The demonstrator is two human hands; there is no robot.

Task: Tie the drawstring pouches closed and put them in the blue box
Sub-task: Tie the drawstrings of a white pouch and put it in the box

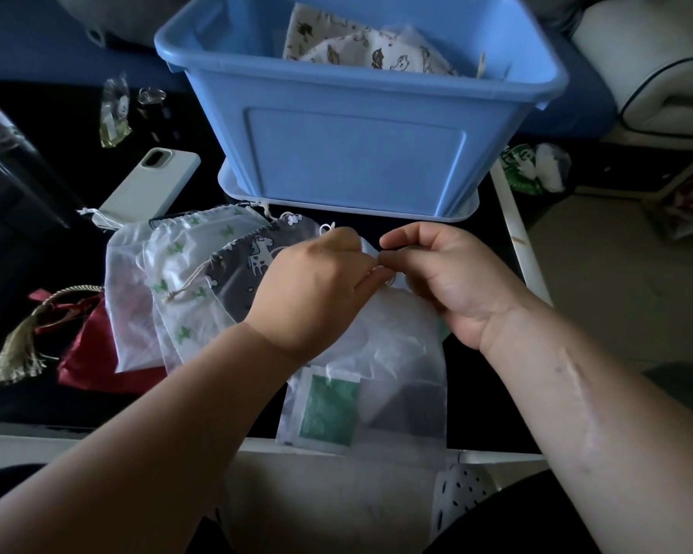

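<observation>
A translucent white pouch [397,353] lies on the dark table near its front edge, with a green packet [329,409] showing through it. My left hand [313,285] and my right hand [453,277] meet at its gathered neck, and each pinches the white drawstring there. The blue box [353,153] stands just behind, with cream animal-print pouches [361,46] inside. To the left lie a grey animal-print pouch [253,257], a white pouch with green print [185,281], a plain sheer pouch [125,305] and a red pouch [89,353] with a gold tassel.
A phone in a pale case [153,185] lies left of the box. A small clear packet [113,113] and a dark jar [151,101] sit at the back left. The table's white edge [517,241] runs along the right, with floor and bags beyond.
</observation>
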